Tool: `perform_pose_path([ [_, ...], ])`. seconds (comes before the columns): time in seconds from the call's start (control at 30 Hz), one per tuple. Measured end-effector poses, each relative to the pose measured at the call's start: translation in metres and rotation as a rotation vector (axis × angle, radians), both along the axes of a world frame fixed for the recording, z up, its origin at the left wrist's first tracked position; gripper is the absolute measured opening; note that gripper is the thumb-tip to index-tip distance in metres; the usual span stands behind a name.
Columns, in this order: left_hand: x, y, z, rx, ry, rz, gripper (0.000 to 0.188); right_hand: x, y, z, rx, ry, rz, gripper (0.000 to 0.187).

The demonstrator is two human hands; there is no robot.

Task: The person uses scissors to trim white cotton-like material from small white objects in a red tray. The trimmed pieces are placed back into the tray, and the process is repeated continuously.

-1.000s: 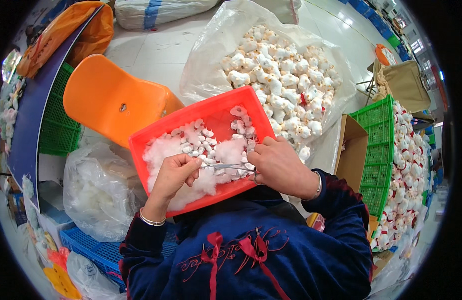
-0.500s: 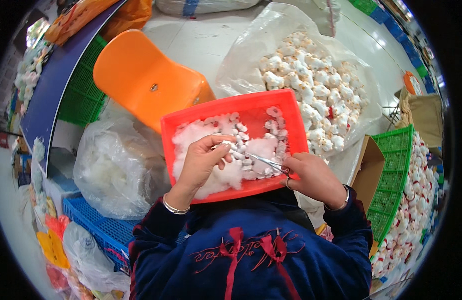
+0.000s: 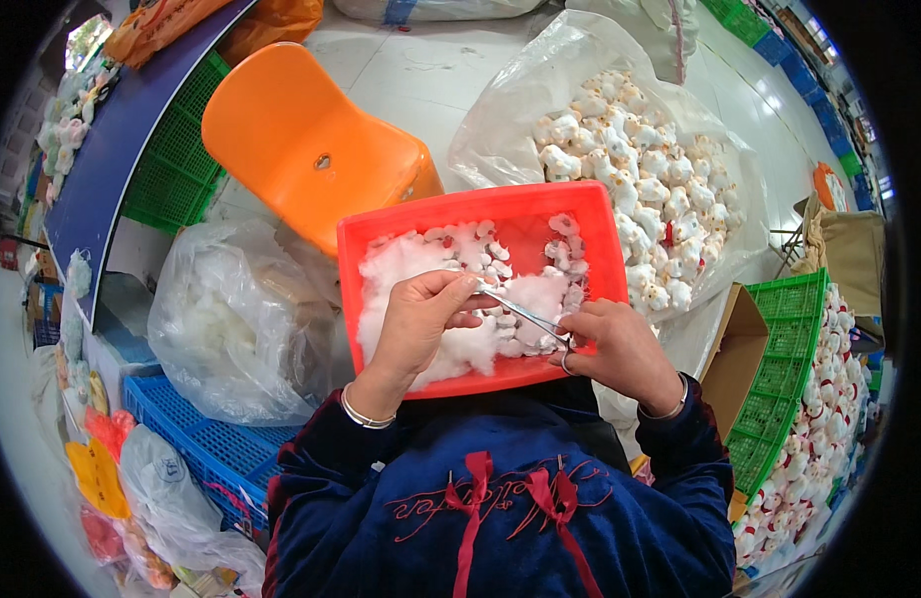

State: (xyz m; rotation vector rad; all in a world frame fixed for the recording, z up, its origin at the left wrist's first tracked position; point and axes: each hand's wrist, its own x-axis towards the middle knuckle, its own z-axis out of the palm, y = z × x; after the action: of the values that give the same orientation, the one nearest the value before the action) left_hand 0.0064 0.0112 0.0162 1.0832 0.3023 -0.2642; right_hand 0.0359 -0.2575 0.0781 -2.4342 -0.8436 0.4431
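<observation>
Over the red tray (image 3: 353, 289) on my lap, my left hand (image 3: 430, 314) pinches a small white piece (image 3: 483, 284), partly hidden by the fingers. My right hand (image 3: 620, 344) grips slender metal forceps (image 3: 525, 313) by their finger rings. The tips point left and reach the white piece at my left fingertips. Fluffy white stuffing (image 3: 391, 274) fills the tray's left part, with another tuft (image 3: 535, 294) right of the middle. Several small white-and-grey fabric pieces (image 3: 563, 244) lie along the right side and between the tufts.
Ahead stands an orange chair (image 3: 316, 140). A clear bag (image 3: 500, 125) of small white plush figures (image 3: 630, 189) lies at the far right. To the left are a bag of stuffing (image 3: 231, 319) and a blue crate (image 3: 196, 424); at right, a cardboard box (image 3: 734, 344) and green crate (image 3: 779, 369).
The forceps tips have moved up and left to meet the white piece in my left fingers. The whole view has shifted slightly, with the tray appearing a little further right.
</observation>
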Motion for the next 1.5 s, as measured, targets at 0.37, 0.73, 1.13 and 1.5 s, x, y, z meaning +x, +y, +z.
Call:
perform_pose_path([
  [0.37, -0.003, -0.003, -0.003, -0.019, -0.035, -0.011, 0.021, 0.003, 0.002, -0.011, 0.112, 0.066, 0.02, 0.033],
  [0.73, -0.004, -0.009, -0.011, 0.03, -0.088, -0.014, 0.022, 0.007, 0.0, -0.019, 0.162, 0.319, -0.003, 0.031],
  [1.13, -0.005, 0.009, -0.006, -0.033, -0.054, -0.127, 0.019, 0.016, -0.007, -0.023, 0.206, 0.44, 0.086, 0.049],
  [1.5, 0.003, 0.027, 0.004, -0.116, -0.039, -0.474, 0.009, 0.028, -0.015, -0.019, 0.209, 0.446, 0.262, 0.068],
])
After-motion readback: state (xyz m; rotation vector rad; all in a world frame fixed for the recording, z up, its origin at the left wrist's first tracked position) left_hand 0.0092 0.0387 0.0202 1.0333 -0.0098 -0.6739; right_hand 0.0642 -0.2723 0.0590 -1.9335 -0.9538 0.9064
